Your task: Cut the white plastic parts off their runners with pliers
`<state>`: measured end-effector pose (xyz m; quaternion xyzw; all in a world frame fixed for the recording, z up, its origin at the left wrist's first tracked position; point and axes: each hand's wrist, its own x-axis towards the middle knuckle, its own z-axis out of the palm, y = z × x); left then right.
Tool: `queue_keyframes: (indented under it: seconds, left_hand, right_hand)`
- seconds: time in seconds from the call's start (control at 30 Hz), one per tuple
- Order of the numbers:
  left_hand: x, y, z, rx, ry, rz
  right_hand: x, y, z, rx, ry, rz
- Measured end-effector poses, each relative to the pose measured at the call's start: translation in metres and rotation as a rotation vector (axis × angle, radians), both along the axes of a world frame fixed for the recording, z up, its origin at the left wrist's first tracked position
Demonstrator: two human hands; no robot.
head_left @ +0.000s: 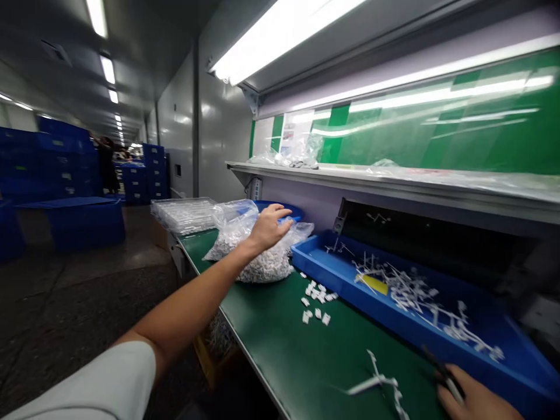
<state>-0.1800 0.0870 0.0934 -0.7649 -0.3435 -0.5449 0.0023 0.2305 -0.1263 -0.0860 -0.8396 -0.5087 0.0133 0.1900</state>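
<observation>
My left hand point(269, 227) reaches out over a clear plastic bag point(254, 256) filled with small white plastic parts, fingers spread and empty, just above the bag's top. My right hand point(475, 399) rests at the lower right on the green table point(280, 344), closed around a dark slim tool point(441, 370). A white plastic sprue point(380, 385) lies on the table just left of that hand. Several loose white parts point(317, 300) lie between the bag and the blue tray.
A blue tray point(332, 274) holding white sprues stands along the table's back right. Clear stacked trays point(184, 213) sit at the far end beside a blue bin point(286, 208). A shelf point(394, 178) with plastic bags hangs above. Blue crates point(83, 221) and a person stand far left.
</observation>
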Motion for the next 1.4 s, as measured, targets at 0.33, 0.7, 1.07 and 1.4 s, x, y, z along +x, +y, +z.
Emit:
queue_keyframes:
  seconds: [0.33,0.7,1.07,1.4]
  left_hand:
    - [0.123,-0.14,-0.068,0.107,0.798,-0.918]
    - [0.198,-0.111,-0.073,-0.087,0.677,-1.058]
    - [0.195,-0.131,-0.075,-0.013,0.786,-1.102]
    - [0.203,-0.084,-0.08,-1.073,-0.071,-1.137]
  right_hand:
    - [-0.036,-0.025,0.043,-0.153,-0.012,0.058]
    - [-0.038,-0.027,0.048,-0.105,-0.064,0.076]
    - [-0.037,-0.024,0.044,-0.114,-0.071,0.066]
    - [-0.048,-0.023,0.045,-0.032,-0.096,0.101]
